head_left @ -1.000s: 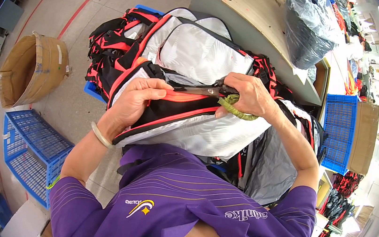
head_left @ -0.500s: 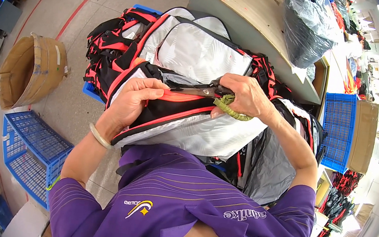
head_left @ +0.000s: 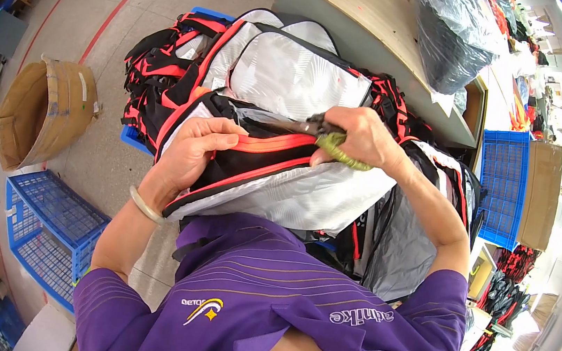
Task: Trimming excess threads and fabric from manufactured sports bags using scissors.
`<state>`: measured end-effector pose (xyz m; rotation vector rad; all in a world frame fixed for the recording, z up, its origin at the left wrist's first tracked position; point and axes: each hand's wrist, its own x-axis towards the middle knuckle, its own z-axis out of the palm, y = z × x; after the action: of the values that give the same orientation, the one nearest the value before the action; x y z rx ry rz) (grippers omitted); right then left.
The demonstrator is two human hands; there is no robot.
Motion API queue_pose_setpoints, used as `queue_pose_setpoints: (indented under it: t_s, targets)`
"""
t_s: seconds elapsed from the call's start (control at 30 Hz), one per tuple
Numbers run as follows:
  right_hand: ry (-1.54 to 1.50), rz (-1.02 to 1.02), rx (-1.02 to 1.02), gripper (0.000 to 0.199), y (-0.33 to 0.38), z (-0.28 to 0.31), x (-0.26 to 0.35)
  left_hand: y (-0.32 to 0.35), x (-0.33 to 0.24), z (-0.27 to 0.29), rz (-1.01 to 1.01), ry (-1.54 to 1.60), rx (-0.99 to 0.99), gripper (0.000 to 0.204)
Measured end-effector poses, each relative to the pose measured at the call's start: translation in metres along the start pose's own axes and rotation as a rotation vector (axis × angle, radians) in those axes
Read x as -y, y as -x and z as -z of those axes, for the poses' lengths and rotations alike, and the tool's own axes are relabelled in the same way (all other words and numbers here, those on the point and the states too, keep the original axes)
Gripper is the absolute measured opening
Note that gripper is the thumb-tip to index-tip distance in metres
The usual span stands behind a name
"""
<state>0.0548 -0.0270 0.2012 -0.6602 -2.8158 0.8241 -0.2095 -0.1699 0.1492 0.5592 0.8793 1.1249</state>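
Observation:
My left hand (head_left: pixel 194 147) pinches the edge of a bright orange strip (head_left: pixel 274 144), perhaps a zipper, on a black bag panel with white lining (head_left: pixel 293 194). My right hand (head_left: pixel 364 138) grips scissors (head_left: pixel 337 151) whose handle is wrapped in green. Their blades, blurred, point left just beyond the strip, over the bag's dark opening. Whether the blades touch the fabric I cannot tell. The right fingertips also lie at the strip's right end. Farther off spreads another white-lined part (head_left: pixel 294 72) with black and orange edging.
Black and orange straps (head_left: pixel 159 83) bunch at the left, over a blue crate. An open cardboard box (head_left: pixel 67 114) and a blue crate (head_left: pixel 55 218) stand on the floor at left. A wooden-topped table (head_left: pixel 377 19) holds a plastic-wrapped bundle (head_left: pixel 448 42). Another blue crate (head_left: pixel 500 188) is at right.
The scissor blades have shifted slightly away from me, off the orange strip, so more of it shows. My left hand keeps its pinch in nearly the same place.

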Motion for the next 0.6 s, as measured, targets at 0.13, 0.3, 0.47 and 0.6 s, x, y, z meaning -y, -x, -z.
queue_pose_setpoints:
  t_s: [0.13, 0.3, 0.47, 0.6]
  targets:
    - [-0.061, -0.337, -0.248, 0.055, 0.031, 0.026, -0.041, -0.011, -0.010, 0.018, 0.034, -0.234, 0.022, 0.023]
    - [-0.037, -0.814, -0.574, 0.061, 0.149, -0.035, -0.123, -0.065, -0.043, 0.086, -0.131, -1.165, 0.000, 0.055]
    - [-0.507, -1.118, -0.653, 0.052, 0.217, -0.177, -0.094, -0.108, 0.029, 0.103, -0.558, -1.744, -0.210, 0.032]
    - [-0.817, -0.997, -0.932, 0.041, 0.189, -0.212, -0.039, -0.079, 0.112, 0.056, 0.213, -1.086, 0.252, 0.034]
